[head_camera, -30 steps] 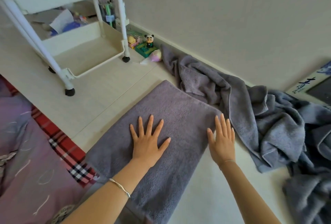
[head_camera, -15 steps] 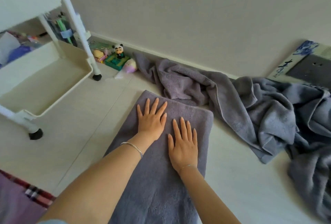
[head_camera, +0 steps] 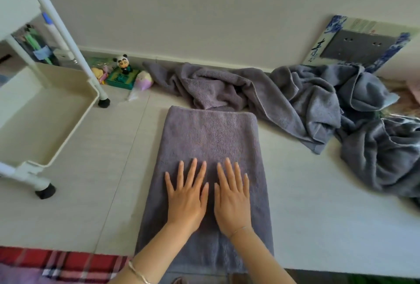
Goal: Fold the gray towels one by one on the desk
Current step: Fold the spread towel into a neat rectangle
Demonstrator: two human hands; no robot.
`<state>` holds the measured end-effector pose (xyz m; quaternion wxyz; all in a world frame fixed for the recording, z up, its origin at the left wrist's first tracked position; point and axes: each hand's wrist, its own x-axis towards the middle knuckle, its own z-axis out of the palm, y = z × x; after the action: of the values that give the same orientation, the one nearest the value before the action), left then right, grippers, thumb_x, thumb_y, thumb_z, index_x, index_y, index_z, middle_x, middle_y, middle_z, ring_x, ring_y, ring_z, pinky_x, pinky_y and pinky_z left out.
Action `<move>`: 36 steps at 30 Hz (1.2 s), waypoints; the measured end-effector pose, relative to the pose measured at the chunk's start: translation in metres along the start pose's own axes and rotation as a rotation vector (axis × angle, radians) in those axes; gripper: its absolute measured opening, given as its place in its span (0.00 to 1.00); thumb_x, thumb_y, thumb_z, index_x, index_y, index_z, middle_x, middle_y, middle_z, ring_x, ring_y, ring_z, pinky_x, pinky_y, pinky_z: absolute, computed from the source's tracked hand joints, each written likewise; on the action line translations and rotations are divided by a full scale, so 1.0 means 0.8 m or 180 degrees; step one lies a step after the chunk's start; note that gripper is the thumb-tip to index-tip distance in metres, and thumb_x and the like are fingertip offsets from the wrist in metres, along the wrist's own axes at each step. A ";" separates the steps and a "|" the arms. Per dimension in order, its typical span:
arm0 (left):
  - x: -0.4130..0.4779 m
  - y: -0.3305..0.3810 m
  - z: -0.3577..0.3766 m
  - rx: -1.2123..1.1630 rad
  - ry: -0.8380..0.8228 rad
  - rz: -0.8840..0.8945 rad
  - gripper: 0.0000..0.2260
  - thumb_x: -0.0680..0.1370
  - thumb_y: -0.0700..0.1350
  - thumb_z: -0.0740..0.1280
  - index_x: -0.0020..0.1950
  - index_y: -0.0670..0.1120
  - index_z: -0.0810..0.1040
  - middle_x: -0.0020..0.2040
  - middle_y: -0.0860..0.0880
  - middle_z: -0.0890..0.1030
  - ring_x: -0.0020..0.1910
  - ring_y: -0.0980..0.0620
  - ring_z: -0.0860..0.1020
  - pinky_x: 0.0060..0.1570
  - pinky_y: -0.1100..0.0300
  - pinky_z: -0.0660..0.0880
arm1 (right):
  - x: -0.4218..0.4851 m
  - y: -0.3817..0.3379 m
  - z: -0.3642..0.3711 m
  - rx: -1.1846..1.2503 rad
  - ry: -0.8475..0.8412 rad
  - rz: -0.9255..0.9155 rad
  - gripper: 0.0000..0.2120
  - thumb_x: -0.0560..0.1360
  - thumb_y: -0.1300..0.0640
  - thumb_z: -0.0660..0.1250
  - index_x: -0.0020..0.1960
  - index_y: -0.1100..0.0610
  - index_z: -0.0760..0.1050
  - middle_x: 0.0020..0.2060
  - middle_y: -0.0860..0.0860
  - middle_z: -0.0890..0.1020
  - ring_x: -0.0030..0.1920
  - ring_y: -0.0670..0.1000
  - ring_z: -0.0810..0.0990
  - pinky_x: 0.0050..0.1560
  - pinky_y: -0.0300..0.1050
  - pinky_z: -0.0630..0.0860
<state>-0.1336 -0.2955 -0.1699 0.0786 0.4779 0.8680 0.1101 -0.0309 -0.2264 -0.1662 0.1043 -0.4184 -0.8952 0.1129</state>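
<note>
My left hand [head_camera: 185, 195] and right hand [head_camera: 231, 197] lie flat, palms down, side by side on the towel [head_camera: 211, 138]. The fingers are straight and a little spread, and the thumbs nearly touch. Each wrist has a thin bracelet [head_camera: 241, 230].

The towel is folded into a long gray strip running from the near edge of the counter [head_camera: 318, 215] toward the far edge. My hands press its near half, and its near end hangs just over the edge.

Beyond its far end a heap [head_camera: 295, 102] of loose gray towels sprawls along the far edge and into the right corner, with one crumpled fold touching the strip's far end. Behind the heap a panel [head_camera: 361, 45] with blue trim leans on the wall.

At the far left a panda figure [head_camera: 123, 64] stands among small toys. Beside them is a white cart [head_camera: 45, 102] on black feet. Plaid cloth [head_camera: 68, 263] shows at the near left edge.
</note>
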 end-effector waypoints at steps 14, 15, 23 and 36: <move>0.016 -0.001 0.004 0.0234 -0.0101 0.0120 0.26 0.79 0.59 0.48 0.75 0.54 0.62 0.75 0.48 0.64 0.74 0.39 0.61 0.68 0.33 0.51 | 0.002 0.072 -0.020 -0.0126 -0.0289 -0.0074 0.28 0.79 0.39 0.42 0.77 0.47 0.53 0.76 0.45 0.54 0.76 0.47 0.49 0.75 0.45 0.41; 0.009 -0.011 0.003 0.0236 -0.0115 0.0235 0.25 0.79 0.59 0.48 0.75 0.53 0.62 0.75 0.47 0.63 0.74 0.40 0.61 0.69 0.35 0.50 | -0.012 0.081 -0.023 -0.0132 -0.0269 -0.0057 0.28 0.79 0.38 0.41 0.76 0.47 0.54 0.76 0.45 0.54 0.76 0.47 0.50 0.75 0.45 0.42; -0.060 -0.054 -0.016 0.0201 -0.0380 0.1730 0.30 0.78 0.67 0.47 0.77 0.55 0.57 0.76 0.50 0.60 0.75 0.46 0.57 0.70 0.41 0.50 | -0.095 0.091 -0.047 -0.0031 -0.0440 -0.0648 0.31 0.79 0.36 0.49 0.77 0.49 0.53 0.77 0.47 0.54 0.77 0.49 0.49 0.75 0.49 0.44; -0.100 -0.058 -0.017 0.0976 -0.0669 0.2052 0.44 0.66 0.68 0.68 0.77 0.56 0.55 0.75 0.51 0.63 0.73 0.44 0.60 0.67 0.38 0.58 | -0.140 0.080 -0.031 -0.0334 -0.0651 -0.0991 0.44 0.67 0.36 0.69 0.76 0.46 0.55 0.75 0.45 0.59 0.75 0.49 0.55 0.73 0.51 0.50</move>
<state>-0.1322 -0.3889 -0.1665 0.0561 0.7416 0.6665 -0.0517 0.0933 -0.2704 -0.1712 0.0070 -0.2661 -0.9597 0.0905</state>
